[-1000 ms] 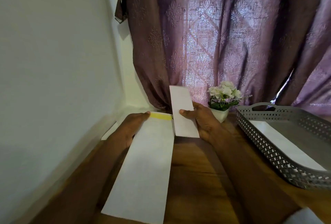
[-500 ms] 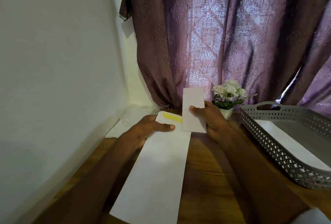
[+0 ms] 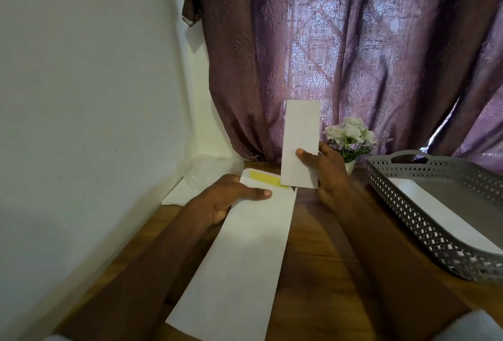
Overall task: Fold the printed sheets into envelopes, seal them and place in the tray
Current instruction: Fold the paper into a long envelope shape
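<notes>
Grey perforated tray, right side of the frame, resting on the wooden table; inside it lies one flat white envelope, set diagonally along the tray floor. A long white envelope extends from the lower centre of the frame toward the middle, its far end open, with the flap and a yellow adhesive strip exposed. The left hand grips this envelope near the open end, thumb pressed on top of the paper and the other fingers curled beneath. The right hand, at centre frame, pinches a folded white sheet between thumb and fingers; the sheet stands nearly upright, its lower edge just above the yellow strip at the envelope mouth. Just behind the right hand, a small pot of white flowers stands on the table, partly hidden by the hand. A purple patterned curtain fills the upper right; a white wall fills the left. Crumpled clear plastic and loose white paper lie in the table's far left corner.
</notes>
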`<action>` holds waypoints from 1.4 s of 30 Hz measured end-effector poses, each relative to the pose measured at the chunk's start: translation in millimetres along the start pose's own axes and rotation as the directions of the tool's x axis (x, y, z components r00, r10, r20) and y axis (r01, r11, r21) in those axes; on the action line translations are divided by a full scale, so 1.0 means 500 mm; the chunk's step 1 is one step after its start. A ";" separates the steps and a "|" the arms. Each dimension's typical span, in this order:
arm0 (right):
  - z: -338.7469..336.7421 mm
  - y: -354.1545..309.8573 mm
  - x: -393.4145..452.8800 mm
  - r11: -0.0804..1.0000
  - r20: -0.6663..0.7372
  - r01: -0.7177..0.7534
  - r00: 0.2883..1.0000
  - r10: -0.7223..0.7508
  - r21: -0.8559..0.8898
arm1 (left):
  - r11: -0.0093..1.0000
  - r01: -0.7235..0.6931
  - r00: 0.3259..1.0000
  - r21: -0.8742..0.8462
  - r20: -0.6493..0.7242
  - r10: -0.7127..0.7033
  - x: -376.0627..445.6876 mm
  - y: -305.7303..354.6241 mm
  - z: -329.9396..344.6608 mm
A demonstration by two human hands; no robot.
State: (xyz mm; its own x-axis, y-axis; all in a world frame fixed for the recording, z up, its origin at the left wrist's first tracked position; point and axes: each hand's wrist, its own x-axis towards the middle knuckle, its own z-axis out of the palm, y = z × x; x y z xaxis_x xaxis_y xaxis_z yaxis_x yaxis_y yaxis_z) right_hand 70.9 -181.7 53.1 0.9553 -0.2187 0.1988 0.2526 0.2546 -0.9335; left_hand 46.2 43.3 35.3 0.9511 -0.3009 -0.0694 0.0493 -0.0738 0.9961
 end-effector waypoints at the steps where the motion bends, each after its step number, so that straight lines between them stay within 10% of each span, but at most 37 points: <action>1: 0.003 -0.002 -0.001 1.000 0.010 0.013 1.000 -0.013 -0.007 | 1.000 -0.016 1.000 -0.009 -0.002 0.016 0.001 0.001 0.000; 13: 0.019 0.003 -0.012 0.967 -0.007 0.232 0.972 -0.235 -0.106 | 0.994 -0.015 1.000 0.113 0.019 0.012 0.000 -0.008 0.002; 42: 0.025 0.014 -0.020 0.996 0.058 0.007 0.998 -0.001 -0.092 | 0.961 -0.084 0.996 0.264 -0.002 0.088 0.009 -0.009 0.016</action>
State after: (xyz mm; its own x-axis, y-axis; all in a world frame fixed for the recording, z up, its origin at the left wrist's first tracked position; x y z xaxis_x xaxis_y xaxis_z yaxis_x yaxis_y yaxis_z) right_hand 65.1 -165.7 48.2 0.9622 -0.1644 0.2171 0.2438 0.1652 -0.9557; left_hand 47.5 34.7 30.1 0.9524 -0.3043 0.0186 -0.1132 -0.2964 0.9483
